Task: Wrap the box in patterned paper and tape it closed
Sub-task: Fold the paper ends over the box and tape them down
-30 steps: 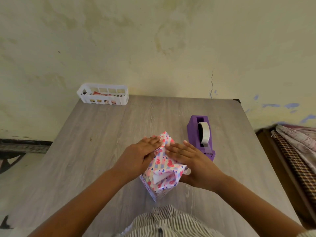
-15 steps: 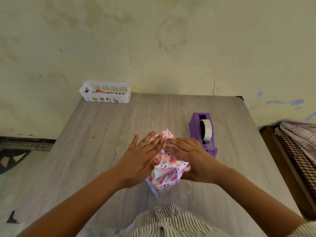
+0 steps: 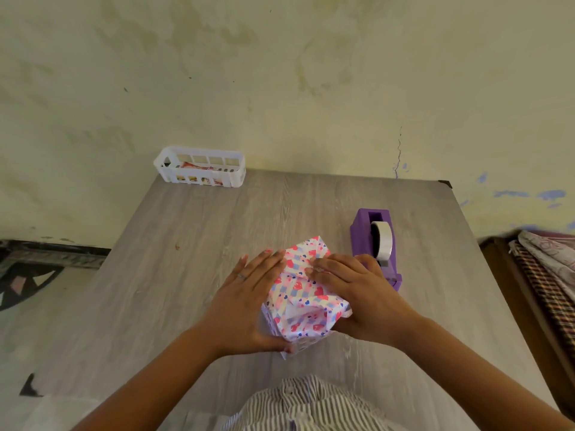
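Box point(image 3: 303, 295) pressed flat under both hands, folds held but not yet taped.

Wrapped in heart-patterned paper, the box was stood on the bench point(image 3: 186, 275) near its front edge; within the last second the left hand point(image 3: 249, 301) had been shifted from the top to the left side, fingers straight, thumb at the near corner, while the right hand point(image 3: 357, 293) was kept flat across the top fold. Paper at the near end was left puffed and loose. Tape from the purple dispenser point(image 3: 375, 244), just beyond the right hand, was judged the next need.
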